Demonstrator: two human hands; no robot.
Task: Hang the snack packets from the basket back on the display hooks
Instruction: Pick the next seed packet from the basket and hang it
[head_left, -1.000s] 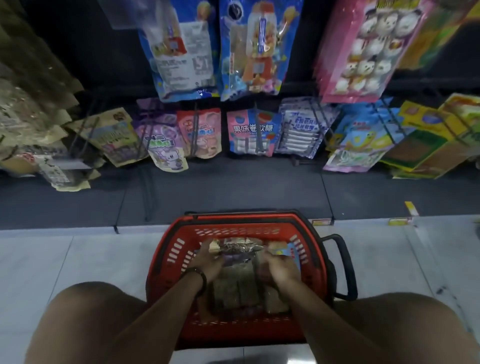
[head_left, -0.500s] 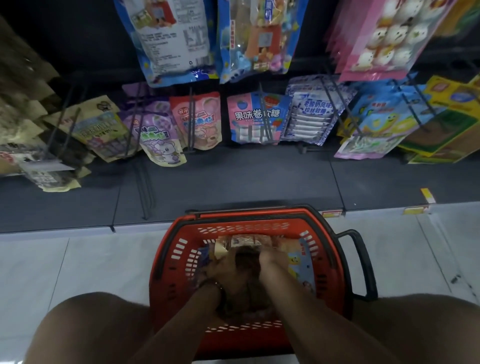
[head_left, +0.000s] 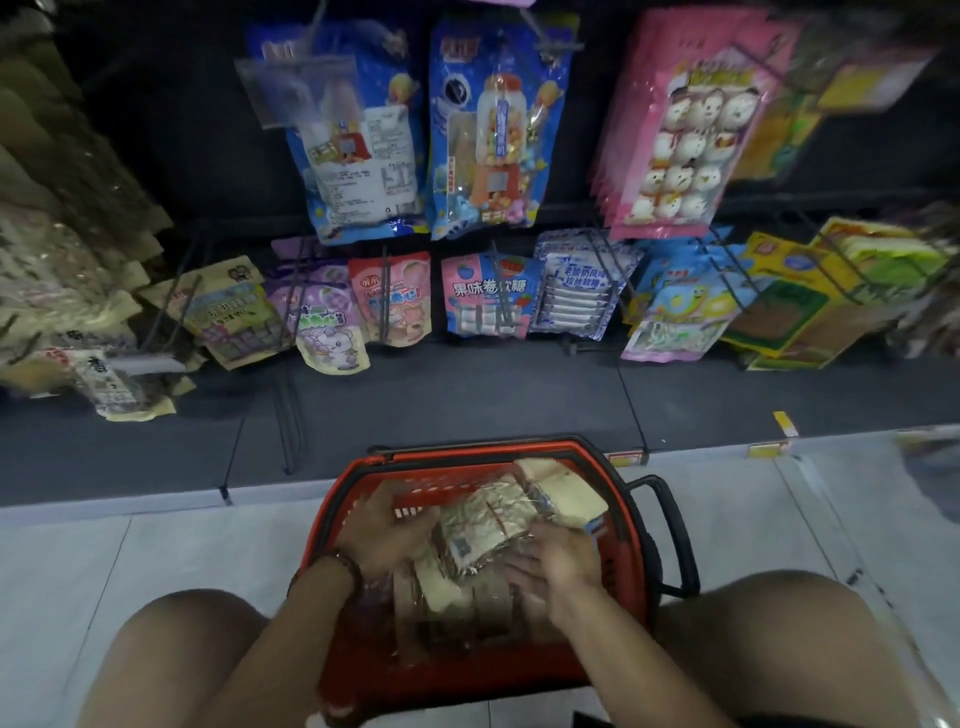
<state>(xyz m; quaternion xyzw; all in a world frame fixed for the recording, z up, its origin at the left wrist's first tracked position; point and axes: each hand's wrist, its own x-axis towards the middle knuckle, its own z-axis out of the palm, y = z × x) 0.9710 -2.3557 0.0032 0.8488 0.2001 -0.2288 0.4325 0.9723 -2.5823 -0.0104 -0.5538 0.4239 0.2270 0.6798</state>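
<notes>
A red basket (head_left: 631, 525) stands on the floor between my knees, with several brown and beige snack packets (head_left: 447, 597) lying in it. Raised above them is a bundle of silvery-beige snack packets (head_left: 488, 519), tilted up to the right. My left hand (head_left: 382, 535) grips the bundle's left side and my right hand (head_left: 558, 569) grips its lower right edge. Display hooks (head_left: 384, 296) on the dark rack ahead carry rows of packets. A bare wire hook (head_left: 288, 421) juts out low on the left.
Large blue bags (head_left: 488, 130) and pink bags (head_left: 685, 124) hang on the upper row. Brown packets (head_left: 57, 260) crowd the left side, yellow and green ones (head_left: 810, 296) the right. A dark base shelf (head_left: 467, 395) runs in front of the basket. The basket's black handle (head_left: 675, 535) sticks out right.
Both hands were pressed down among the packets in the basket; now they have lifted a bundle up toward the basket's far right rim. The camera has tilted up slightly.
</notes>
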